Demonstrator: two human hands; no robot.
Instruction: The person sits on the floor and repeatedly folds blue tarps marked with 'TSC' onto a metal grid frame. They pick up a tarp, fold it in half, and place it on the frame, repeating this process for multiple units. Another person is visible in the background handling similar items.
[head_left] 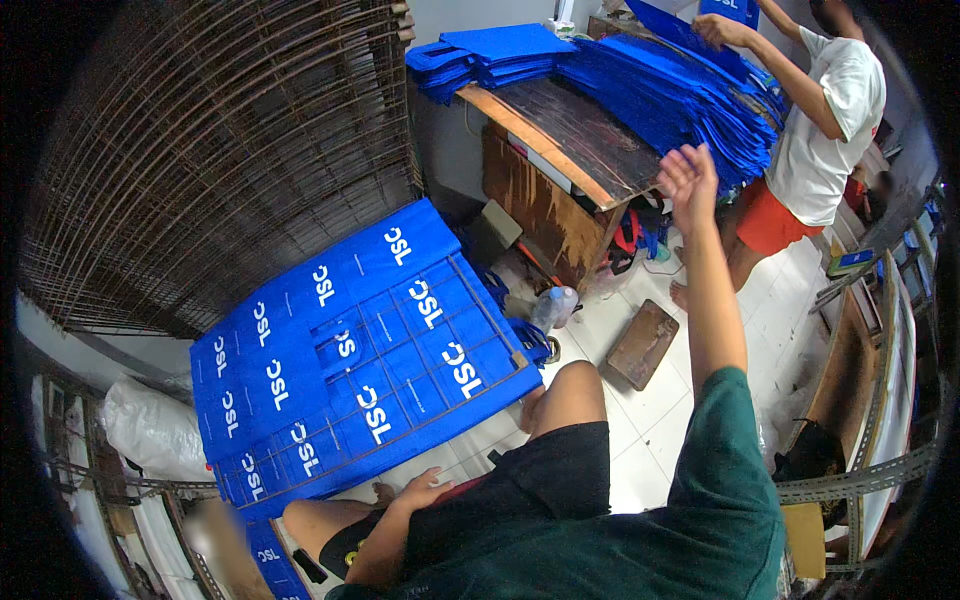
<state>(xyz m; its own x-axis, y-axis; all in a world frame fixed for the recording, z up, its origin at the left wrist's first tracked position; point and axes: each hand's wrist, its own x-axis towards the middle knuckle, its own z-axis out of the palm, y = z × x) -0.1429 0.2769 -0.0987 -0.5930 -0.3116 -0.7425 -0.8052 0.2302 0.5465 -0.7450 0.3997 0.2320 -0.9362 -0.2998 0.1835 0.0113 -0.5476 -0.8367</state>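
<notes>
Though spread low in front of the wire racks [230,150], and closer to the left hand [425,490] than to the right: blue printed sheets [345,350], ahead and leftward, long axis slanting from near left to far right, a wire grid [518,358] across part of the surface. Next, at the lap [540,465] — left hand loosely extended, nothing visible in its grasp. Farther right and forward — right hand [690,180] raised, fingers parted and blurred, no held object discernible, well apart from the left, just beside stacked blue sheets [665,100] on the table [570,120].
</notes>
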